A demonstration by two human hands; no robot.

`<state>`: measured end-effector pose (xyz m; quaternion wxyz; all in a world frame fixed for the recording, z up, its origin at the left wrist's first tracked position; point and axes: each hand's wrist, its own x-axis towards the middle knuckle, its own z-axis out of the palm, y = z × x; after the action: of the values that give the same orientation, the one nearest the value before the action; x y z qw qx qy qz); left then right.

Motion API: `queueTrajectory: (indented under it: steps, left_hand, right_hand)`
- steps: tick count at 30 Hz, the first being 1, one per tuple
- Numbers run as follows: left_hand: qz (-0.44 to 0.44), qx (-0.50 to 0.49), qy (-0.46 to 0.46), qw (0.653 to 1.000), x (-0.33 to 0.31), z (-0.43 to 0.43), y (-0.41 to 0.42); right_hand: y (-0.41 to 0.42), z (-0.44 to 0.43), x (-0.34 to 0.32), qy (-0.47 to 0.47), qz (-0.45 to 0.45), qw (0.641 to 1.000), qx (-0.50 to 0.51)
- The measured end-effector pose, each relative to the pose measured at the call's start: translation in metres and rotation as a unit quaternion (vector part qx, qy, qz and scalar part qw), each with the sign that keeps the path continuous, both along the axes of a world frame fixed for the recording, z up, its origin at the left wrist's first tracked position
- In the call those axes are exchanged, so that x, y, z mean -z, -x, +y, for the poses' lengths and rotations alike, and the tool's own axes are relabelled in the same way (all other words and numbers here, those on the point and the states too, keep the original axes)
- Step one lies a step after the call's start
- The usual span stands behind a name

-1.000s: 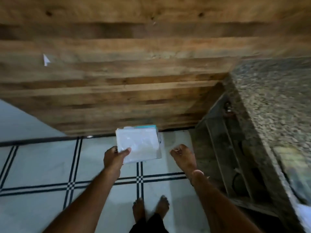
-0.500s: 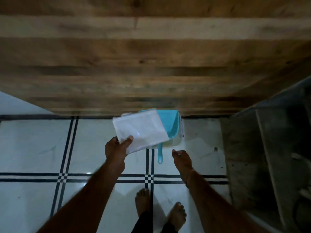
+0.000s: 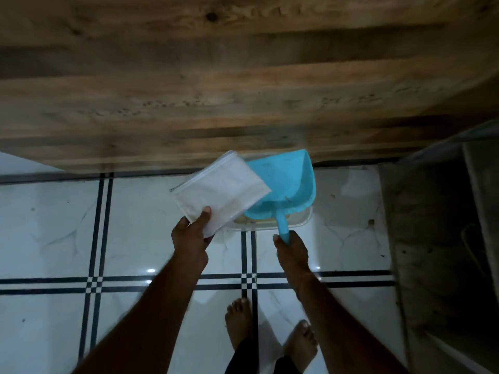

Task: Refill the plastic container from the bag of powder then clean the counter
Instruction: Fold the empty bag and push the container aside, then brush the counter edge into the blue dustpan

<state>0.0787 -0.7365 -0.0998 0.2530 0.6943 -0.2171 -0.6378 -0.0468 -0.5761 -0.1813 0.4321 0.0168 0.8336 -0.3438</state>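
My left hand (image 3: 191,236) pinches the lower corner of a flat white zip bag (image 3: 220,188), held tilted over the floor. My right hand (image 3: 291,252) grips the handle of a turquoise dustpan (image 3: 287,182). The dustpan lies on top of a clear plastic bin (image 3: 302,221) that stands on the floor against the wooden wall. Something yellowish shows inside the bin under the pan. The bag overlaps the dustpan's left side.
A wooden plank wall (image 3: 243,90) fills the upper view. White floor tiles (image 3: 54,233) with dark stripe lines lie below. A dark shelf unit (image 3: 437,238) stands at the right. My bare feet (image 3: 240,322) are near the bottom centre.
The view has tilted down toward the floor. My right hand, empty and spread before, reached forward and took hold of the dustpan handle. The bag tilted further to the left.
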Motion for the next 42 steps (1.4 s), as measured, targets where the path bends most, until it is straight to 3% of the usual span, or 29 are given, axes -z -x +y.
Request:
queueTrajectory:
  steps: [3,5,9,16,20,27,34,37,42]
  left_hand:
    - [-0.032,-0.007,0.006,0.999,-0.007,-0.001,0.006]
    - [-0.065,0.011,0.012,0.998,-0.005,0.0,0.014]
    - [-0.128,0.099,0.02,0.987,0.012,0.004,0.039]
    - [-0.124,0.209,0.002,0.97,0.054,-0.001,0.085]
    - [-0.12,0.216,-0.014,0.969,0.039,0.002,0.09]
    - [-0.208,0.375,0.103,0.898,-0.105,0.027,0.088]
    - [-0.219,0.53,0.223,0.788,-0.295,0.079,0.072]
    - [-0.193,0.579,0.279,0.741,-0.362,0.103,0.076]
    - [-0.123,0.645,0.356,0.665,-0.431,0.14,0.098]
  right_hand:
    - [0.003,0.05,-0.037,-0.023,0.082,0.996,-0.005]
    - [0.009,0.081,-0.055,-0.046,0.113,0.991,0.048]
    - [0.02,0.123,-0.07,-0.079,0.096,0.983,0.133]
    - [0.026,0.136,-0.06,-0.044,0.105,0.987,0.114]
    - [0.023,0.134,-0.06,-0.035,0.095,0.99,0.097]
    - [0.016,0.143,-0.167,-0.014,0.073,0.992,0.107]
    - [-0.003,0.18,-0.35,0.108,-0.075,0.975,0.181]
    - [-0.018,0.205,-0.423,0.14,-0.055,0.972,0.181]
    - [-0.045,0.229,-0.48,0.109,0.017,0.957,0.269]
